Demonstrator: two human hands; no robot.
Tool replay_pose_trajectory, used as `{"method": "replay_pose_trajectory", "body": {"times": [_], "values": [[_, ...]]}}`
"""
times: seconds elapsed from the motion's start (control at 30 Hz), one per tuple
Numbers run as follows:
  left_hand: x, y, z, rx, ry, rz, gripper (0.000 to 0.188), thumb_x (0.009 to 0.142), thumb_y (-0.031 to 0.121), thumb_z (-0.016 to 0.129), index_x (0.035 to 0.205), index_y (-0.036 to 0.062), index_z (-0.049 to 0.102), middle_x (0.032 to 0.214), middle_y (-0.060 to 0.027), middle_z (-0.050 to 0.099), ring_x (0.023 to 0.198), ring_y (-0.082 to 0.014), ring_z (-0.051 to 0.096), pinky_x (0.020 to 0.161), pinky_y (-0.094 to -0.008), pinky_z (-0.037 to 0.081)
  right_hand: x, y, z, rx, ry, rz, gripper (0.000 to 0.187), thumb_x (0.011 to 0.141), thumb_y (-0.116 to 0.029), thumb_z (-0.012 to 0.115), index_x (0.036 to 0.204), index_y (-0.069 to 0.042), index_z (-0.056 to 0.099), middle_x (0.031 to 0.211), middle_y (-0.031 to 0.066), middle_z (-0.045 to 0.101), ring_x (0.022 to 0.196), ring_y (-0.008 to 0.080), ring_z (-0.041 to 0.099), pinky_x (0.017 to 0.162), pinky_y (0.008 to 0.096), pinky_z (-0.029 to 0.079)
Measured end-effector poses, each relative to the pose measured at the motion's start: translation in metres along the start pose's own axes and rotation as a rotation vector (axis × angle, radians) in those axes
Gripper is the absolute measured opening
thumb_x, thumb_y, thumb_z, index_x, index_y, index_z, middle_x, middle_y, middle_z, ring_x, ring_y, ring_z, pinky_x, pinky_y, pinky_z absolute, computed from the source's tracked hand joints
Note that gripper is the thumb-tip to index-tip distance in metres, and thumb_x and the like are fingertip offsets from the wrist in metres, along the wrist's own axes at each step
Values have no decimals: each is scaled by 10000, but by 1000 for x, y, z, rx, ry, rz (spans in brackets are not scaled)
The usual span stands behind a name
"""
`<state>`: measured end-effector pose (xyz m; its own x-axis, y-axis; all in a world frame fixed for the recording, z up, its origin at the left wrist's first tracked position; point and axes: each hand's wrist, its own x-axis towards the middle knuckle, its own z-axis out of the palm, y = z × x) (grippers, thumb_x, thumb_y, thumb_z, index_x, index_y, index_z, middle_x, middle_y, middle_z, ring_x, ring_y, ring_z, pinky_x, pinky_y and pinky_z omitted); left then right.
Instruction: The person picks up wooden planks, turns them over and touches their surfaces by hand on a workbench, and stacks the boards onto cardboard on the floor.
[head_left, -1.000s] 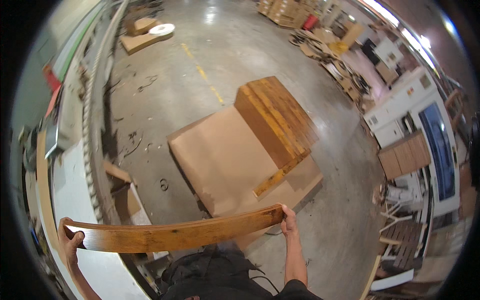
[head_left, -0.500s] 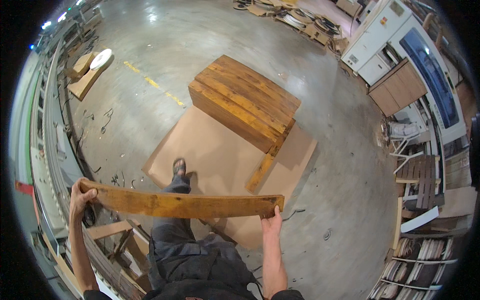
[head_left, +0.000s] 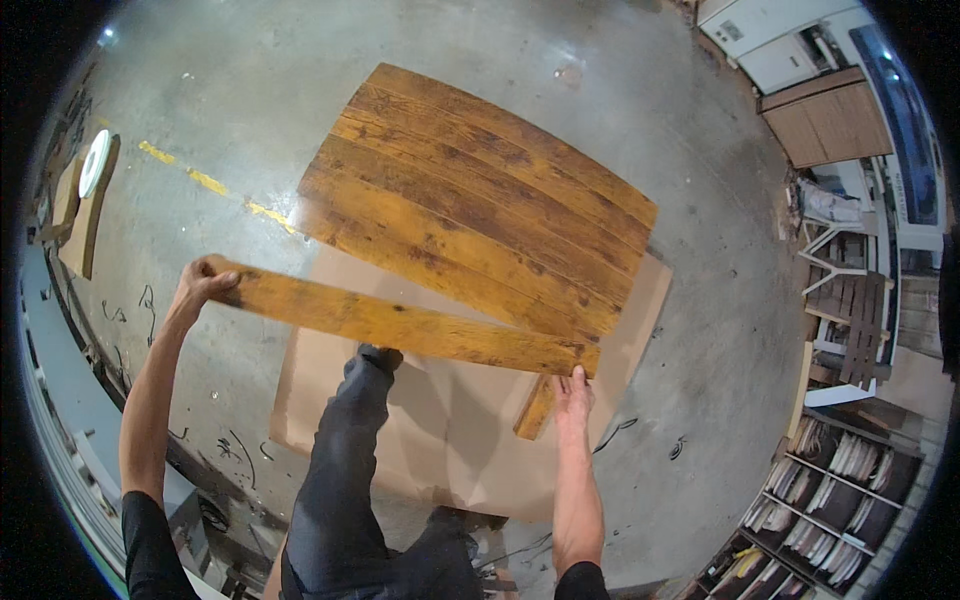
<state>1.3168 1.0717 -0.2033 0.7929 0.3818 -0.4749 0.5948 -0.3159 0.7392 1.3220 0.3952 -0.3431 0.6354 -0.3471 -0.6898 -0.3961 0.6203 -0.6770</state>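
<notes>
A long brown wood-grain board spans the space in front of me, held level above the floor. My left hand is closed around its left end, thumb on top. At the other end my right hand grips the lower corner, thumb on the near face. Just beyond lies a wide stack of matching boards, laid side by side. Part of another narrow board pokes out below the held one near its right end; the rest of it is hidden. Beneath them a cardboard sheet covers the floor.
My leg steps forward onto the cardboard. A long machine runs along the left side. At right stand a white machine, a cardboard box and a shelf rack of strips. A white reel lies far left.
I have stepped forward, and the stack looks nearer. The held board has moved up toward the stack in both hands, its left end now tilted farther away.
</notes>
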Motion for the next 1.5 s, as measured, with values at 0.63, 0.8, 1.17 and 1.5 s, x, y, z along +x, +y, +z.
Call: {"method": "replay_pose_trajectory", "body": {"times": [0.63,0.8,1.17,1.5], "values": [[227,-40,88,6,-276,-167,626,696,438,831,1081,-11,626,930,-44,631,872,-140,568,824,-302,451,105,-50,25,-800,-146,-6,771,835,-251,713,1454,-1,327,1430,98,422,1322,232,386,1109,359,281],[230,-53,92,105,-221,-190,690,680,468,836,1120,-12,608,969,-46,630,904,-138,570,847,-307,438,118,-52,11,-745,-126,70,648,854,-251,694,1390,-8,423,1346,89,504,1260,213,449,1090,331,297],[283,-276,5,-328,-91,-296,552,1019,415,358,1420,38,407,1408,-92,493,1243,-224,508,1034,-398,427,208,3,-128,-321,52,471,512,989,-423,455,1339,-49,476,1321,114,541,1242,262,485,1065,395,379],[293,-300,57,-566,-26,-417,554,1018,420,359,1413,35,412,1390,-98,507,1232,-227,518,1028,-400,435,222,12,-159,-362,127,393,538,991,-451,433,1342,-44,473,1322,120,540,1244,265,483,1067,396,376]]}}
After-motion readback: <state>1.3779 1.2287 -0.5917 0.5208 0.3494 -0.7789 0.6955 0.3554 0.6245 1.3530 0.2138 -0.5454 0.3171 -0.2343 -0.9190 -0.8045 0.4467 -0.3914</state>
